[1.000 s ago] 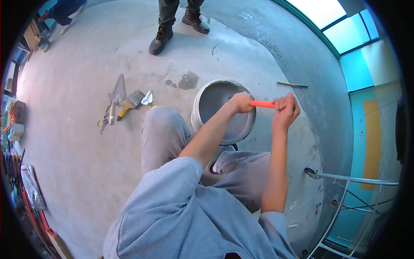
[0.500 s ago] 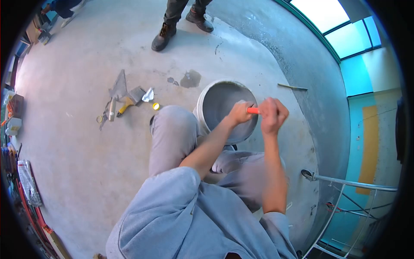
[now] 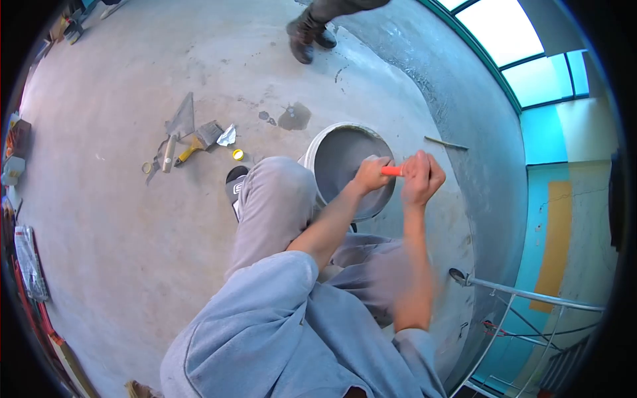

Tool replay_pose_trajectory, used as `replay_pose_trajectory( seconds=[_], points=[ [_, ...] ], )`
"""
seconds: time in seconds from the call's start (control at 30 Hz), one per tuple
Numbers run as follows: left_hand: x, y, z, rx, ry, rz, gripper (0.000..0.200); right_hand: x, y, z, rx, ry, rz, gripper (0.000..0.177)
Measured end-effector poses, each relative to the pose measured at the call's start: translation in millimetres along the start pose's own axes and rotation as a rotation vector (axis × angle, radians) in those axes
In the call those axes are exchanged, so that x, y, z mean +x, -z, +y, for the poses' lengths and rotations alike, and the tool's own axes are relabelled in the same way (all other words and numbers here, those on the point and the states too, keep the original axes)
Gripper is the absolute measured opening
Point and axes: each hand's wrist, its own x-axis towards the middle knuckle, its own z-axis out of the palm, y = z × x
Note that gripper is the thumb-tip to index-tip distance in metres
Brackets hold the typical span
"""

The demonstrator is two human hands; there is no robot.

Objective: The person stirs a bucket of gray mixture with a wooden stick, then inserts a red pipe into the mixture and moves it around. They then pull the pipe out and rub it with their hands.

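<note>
A white bucket (image 3: 309,159) with a grey mix (image 3: 342,156) inside stands in front of my knees. Over its right side, my left hand (image 3: 373,174) is closed around an orange handle (image 3: 392,170). My right hand (image 3: 423,179) grips the other end of the same handle, just outside the rim. Both fists hide most of it, and I cannot make out what tool it belongs to.
On the floor to the left lie a pointed trowel (image 3: 180,123), a wide brush (image 3: 209,134) with a yellow handle, crumpled foil (image 3: 227,136) and a yellow cap (image 3: 237,154). A stick (image 3: 446,142), a wheeled metal frame (image 3: 517,292) and another person's boots (image 3: 303,43) are nearby.
The other person's feet have shifted right and are closer together. My view has turned slightly. Both hands keep hold of the orange handle over the bucket.
</note>
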Motion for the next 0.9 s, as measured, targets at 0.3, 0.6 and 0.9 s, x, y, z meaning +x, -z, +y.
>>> replay_pose_trajectory(
  seconds=[0.3, 0.6, 0.9],
  points=[
    [-23.7, 29.1, 26.3, 0.205, 0.261, -0.197, 0.024, 48.7, 52.3, 19.9, 0.309, -0.332, 0.217, 0.045],
    [-62.7, -10.8, 21.9, 0.149, 0.001, -0.138, 0.020, -27.2, 66.9, -32.4, 0.238, -0.257, 0.300, 0.041],
    [-42.6, -2.1, -4.1, 0.110, -0.064, -0.225, 0.012, -59.8, 39.1, -10.3, 0.161, 0.018, 0.130, 0.040]
  ],
)
